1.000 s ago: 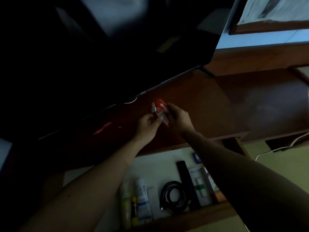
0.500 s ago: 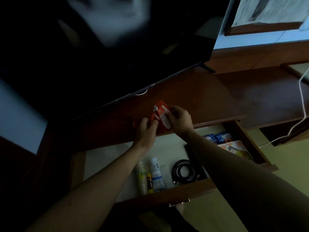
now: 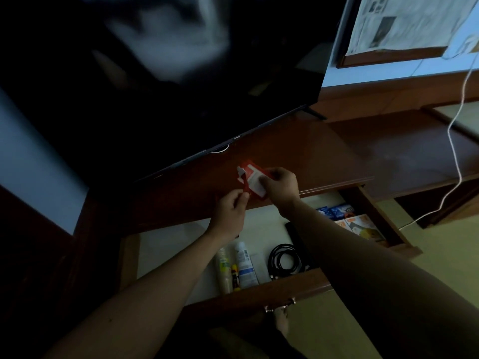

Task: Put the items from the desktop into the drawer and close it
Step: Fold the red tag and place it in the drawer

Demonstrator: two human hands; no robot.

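Red and white, the small packet (image 3: 252, 181) is in both of my hands, above the dark wooden counter (image 3: 298, 161) and just in front of the lower edge of the black screen (image 3: 181, 73). My right hand (image 3: 281, 183) pinches its right side, with the fingers closed on the card. My left hand (image 3: 230, 211) is lower and closes on the thin red part at the packet's lower left corner. What is inside the packet I cannot tell; the light is weak.

The long axis of the packet runs from upper left to lower right, tilted, with the white face turned toward me. It does not seem to rest on the counter, though I cannot be sure of this.

The open drawer (image 3: 259, 291) lies directly below my hands, toward my body. So the move I expect is short: down and back toward me, over the counter's front edge. Both hands are about equally near, but the right one has the fuller hold, so I judge it would carry the packet.

Inside the drawer there are already tubes (image 3: 243, 265), a coiled black cable (image 3: 285, 260) and coloured boxes (image 3: 350, 218) at the right. The pale floor at the left part looks free, a good place for the packet. A white cord (image 3: 456, 161) hangs at the far right, well apart from my hands.
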